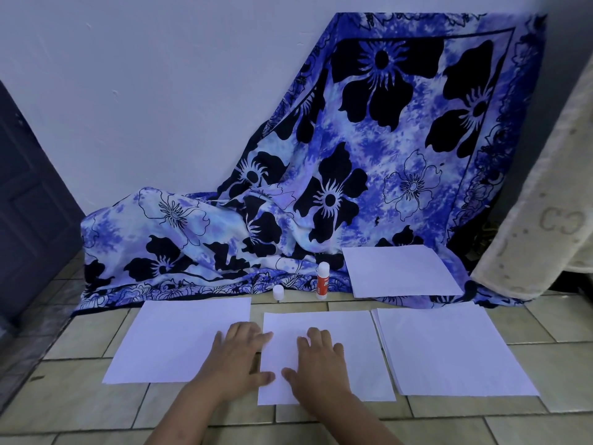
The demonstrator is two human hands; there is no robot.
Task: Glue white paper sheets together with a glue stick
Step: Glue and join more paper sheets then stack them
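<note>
White paper lies on the tiled floor in four places. The middle sheet (349, 348) has my left hand (239, 358) pressing flat on its left edge and my right hand (317, 364) flat near its centre, fingers spread. A single sheet (173, 342) lies to the left, partly under my left hand. A stack of sheets (455, 351) lies to the right. Another sheet (401, 271) rests on the cloth behind. The glue stick (322, 281) stands upright and uncapped, its red-and-white body behind the middle sheet. Its white cap (278, 293) stands apart to the left.
A blue floral cloth (288, 203) drapes from the white wall (144, 91) down onto the beige tiled floor (80, 399). A dark door (29, 213) is on the left. A cream textured fabric (545, 220) hangs at the right.
</note>
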